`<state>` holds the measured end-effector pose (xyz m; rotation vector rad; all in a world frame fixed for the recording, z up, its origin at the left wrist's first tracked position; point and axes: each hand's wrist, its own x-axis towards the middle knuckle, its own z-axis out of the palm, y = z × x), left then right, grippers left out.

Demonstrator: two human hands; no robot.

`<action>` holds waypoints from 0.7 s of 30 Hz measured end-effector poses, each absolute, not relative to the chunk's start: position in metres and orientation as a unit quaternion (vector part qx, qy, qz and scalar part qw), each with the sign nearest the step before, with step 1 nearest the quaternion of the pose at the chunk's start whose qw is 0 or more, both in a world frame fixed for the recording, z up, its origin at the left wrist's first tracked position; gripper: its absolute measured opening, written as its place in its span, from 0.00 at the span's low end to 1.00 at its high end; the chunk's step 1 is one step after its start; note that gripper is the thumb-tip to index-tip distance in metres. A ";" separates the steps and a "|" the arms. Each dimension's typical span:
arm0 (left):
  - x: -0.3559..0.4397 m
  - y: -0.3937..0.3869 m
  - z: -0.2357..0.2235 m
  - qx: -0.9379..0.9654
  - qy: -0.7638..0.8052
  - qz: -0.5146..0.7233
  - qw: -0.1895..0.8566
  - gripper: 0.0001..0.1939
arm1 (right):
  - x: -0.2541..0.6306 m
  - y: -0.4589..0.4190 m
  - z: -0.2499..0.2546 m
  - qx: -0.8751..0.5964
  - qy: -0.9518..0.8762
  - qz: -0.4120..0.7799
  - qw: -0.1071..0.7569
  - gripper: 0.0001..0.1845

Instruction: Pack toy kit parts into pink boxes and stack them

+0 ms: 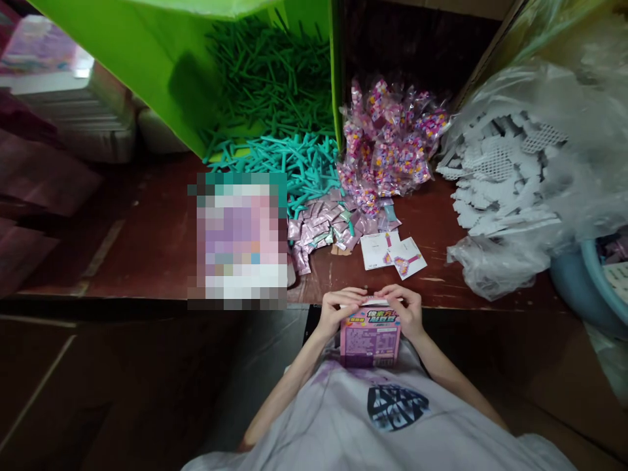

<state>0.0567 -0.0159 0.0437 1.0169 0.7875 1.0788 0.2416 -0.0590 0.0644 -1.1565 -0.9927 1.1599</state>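
Between my hands, upright against the shirt at the table's front edge, is a small pink and purple cardboard box (370, 343) with printed text on its face. The fingers of my left hand (336, 313) curl over its top left corner. My right hand (406, 309) grips the top right corner in the same manner. A white flap shows along the top between the fingertips. What is inside the box cannot be seen. Just beyond the hands lie two white printed cards (409, 258), overlapping, with a pink picture on them.
Behind the cards are small pink sachets (318, 226), teal sticks (294, 160), and bags of colourful beads (392, 144). A green box (161, 78) holds darker green sticks. White grid pieces (500, 170) fill a plastic bag at right, beside a blue tub (589, 281). Flat cartons (73, 98) are stacked left.
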 end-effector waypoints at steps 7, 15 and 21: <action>0.054 -0.022 0.052 0.457 0.395 0.474 0.641 0.09 | 0.244 -0.061 0.062 -0.536 -0.424 0.478 0.552 0.06; 0.019 -0.022 0.080 0.688 0.355 0.296 0.559 0.10 | 0.268 -0.062 0.061 -0.460 -0.619 0.431 0.468 0.08; -0.090 -0.057 0.142 0.643 0.496 0.437 0.388 0.21 | 0.291 -0.020 0.068 -0.725 -0.586 0.073 0.354 0.48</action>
